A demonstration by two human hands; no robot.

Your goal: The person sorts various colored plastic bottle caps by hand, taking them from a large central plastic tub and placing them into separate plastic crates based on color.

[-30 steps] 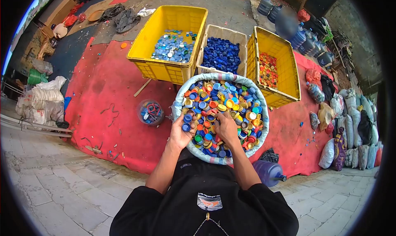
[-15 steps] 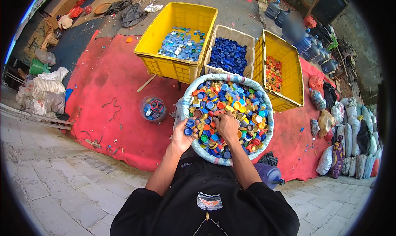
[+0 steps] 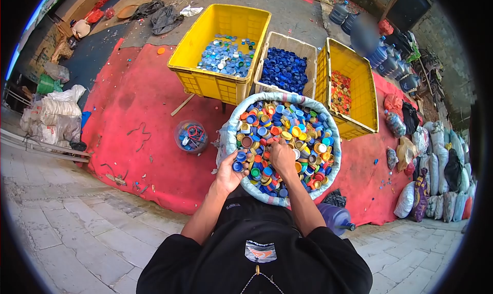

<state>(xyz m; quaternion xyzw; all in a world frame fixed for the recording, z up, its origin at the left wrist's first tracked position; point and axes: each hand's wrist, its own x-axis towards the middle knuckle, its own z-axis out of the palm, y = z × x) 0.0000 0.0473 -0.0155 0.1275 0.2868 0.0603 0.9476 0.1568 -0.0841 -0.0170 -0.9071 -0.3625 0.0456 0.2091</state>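
A round sack (image 3: 229, 120) in front of me is full of mixed coloured bottle caps (image 3: 287, 134). At the sack's near left rim my left hand (image 3: 229, 171) is cupped around several blue caps (image 3: 238, 165). My right hand (image 3: 283, 158) lies palm down on the heap, fingers dug in among the caps. Whether it has a cap pinched in its fingers is hidden.
Beyond the sack stand a yellow crate (image 3: 200, 75) of light blue and white caps, a pale crate (image 3: 285, 38) of dark blue caps and a yellow crate (image 3: 367, 96) of orange and red caps. A clear bowl (image 3: 190, 136) sits on the red mat (image 3: 138, 109). A water jug (image 3: 335, 215) lies near right.
The view has shifted slightly. My left hand has dropped a little toward the sack's near rim with its blue caps. My right hand has stayed on the heap, fingers shifting among the caps.
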